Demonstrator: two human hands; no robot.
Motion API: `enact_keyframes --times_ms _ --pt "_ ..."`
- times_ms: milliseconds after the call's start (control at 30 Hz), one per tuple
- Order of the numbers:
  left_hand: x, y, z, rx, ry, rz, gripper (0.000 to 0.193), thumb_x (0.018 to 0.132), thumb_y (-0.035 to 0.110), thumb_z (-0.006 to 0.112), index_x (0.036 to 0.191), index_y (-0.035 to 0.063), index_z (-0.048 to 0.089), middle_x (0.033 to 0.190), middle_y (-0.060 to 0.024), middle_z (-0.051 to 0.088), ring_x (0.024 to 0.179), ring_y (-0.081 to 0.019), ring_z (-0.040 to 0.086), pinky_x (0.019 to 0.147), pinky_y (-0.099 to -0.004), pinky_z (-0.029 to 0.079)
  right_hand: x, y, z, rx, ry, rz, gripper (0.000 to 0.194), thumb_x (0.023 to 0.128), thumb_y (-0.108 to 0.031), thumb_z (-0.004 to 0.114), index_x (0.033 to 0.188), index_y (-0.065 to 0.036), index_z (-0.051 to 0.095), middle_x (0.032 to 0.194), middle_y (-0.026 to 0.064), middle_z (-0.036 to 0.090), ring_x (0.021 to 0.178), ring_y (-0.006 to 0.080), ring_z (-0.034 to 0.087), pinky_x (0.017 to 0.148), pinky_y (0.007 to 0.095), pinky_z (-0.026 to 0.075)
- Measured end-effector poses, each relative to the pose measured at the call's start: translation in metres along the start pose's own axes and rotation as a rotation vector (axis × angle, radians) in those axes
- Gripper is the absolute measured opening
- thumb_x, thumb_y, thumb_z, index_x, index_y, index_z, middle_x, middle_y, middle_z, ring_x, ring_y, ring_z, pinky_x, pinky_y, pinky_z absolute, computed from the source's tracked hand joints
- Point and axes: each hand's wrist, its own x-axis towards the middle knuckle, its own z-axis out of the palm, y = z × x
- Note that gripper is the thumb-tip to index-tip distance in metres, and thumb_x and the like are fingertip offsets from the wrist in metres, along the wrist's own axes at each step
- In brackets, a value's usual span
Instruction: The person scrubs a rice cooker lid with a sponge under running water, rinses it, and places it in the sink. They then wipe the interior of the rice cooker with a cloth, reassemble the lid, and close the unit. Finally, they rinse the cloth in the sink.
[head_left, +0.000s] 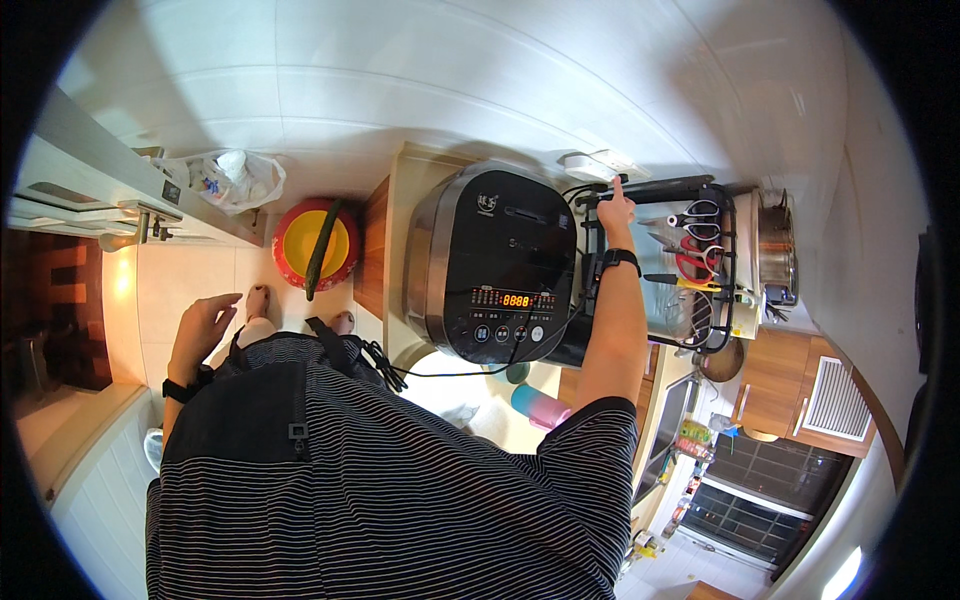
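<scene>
My right hand (616, 213) reaches past the cooker to the wall, its index finger stretched out and the other fingers curled. That fingertip is at a black plug (621, 178) in the white wall socket (600, 163); whether it presses is too small to tell. Below and to the left of that arm stands an electric rice cooker (510, 247) with a black lid and a lit orange display (517, 301). A black cord (465, 373) runs across its front towards my waist. My left hand (204, 330) hangs at my side above the floor, holding nothing.
Scissors (701, 259) and a yellow-handled knife (679, 281) hang on a black rack (724, 300) right of my forearm. A cucumber (321, 251) lies across a yellow basin (296, 244) inside a red one (281, 262). A plastic bag (251, 191) sits by the door (112, 161).
</scene>
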Motion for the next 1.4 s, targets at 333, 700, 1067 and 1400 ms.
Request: enact_keyframes --times_ms 333,700,1067,1400 --pt "0.006 -0.002 0.002 0.023 0.004 0.039 0.022 0.088 0.009 0.062 0.108 0.0051 0.072 0.097 -0.0186 0.071 0.087 -0.0358 0.068 0.078 -0.0409 0.054 0.006 0.006 0.004 0.020 0.010 -0.008 0.080 0.081 -0.012 0.054 0.155 -0.030 0.028 0.135 0.0302 0.040 0.125 0.0386 0.036 0.104 0.0489 0.025" --pt "0.011 0.000 0.004 0.017 -0.034 0.014 0.022 0.089 0.010 0.061 0.108 0.0045 0.071 0.098 -0.0182 0.071 0.089 -0.0355 0.068 0.080 -0.0411 0.054 0.004 0.002 -0.004 -0.020 -0.020 0.016 0.083 0.078 -0.015 0.054 0.155 -0.030 0.027 0.130 0.0313 0.051 0.126 0.0399 0.041 0.104 0.0524 0.026" --pt "0.024 -0.014 0.001 -0.014 -0.077 0.102 0.022 0.089 0.009 0.061 0.109 0.0055 0.072 0.102 -0.0166 0.071 0.092 -0.0345 0.069 0.082 -0.0394 0.054 -0.100 -0.024 -0.071 0.554 0.149 0.139 0.105 0.078 -0.022 0.071 0.156 -0.004 0.002 0.156 0.0318 0.016 0.144 0.0437 0.022 0.117 0.0428 0.022" --pt "0.076 -0.036 0.002 -0.016 -0.279 0.433 0.023 0.090 0.012 0.062 0.111 0.0048 0.070 0.103 -0.0161 0.071 0.093 -0.0340 0.068 0.080 -0.0396 0.054 -0.375 -0.080 -0.027 1.350 0.795 0.433 0.094 0.088 -0.016 0.068 0.155 0.001 0.005 0.160 0.0242 0.013 0.149 0.0315 0.016 0.119 0.0372 0.014"
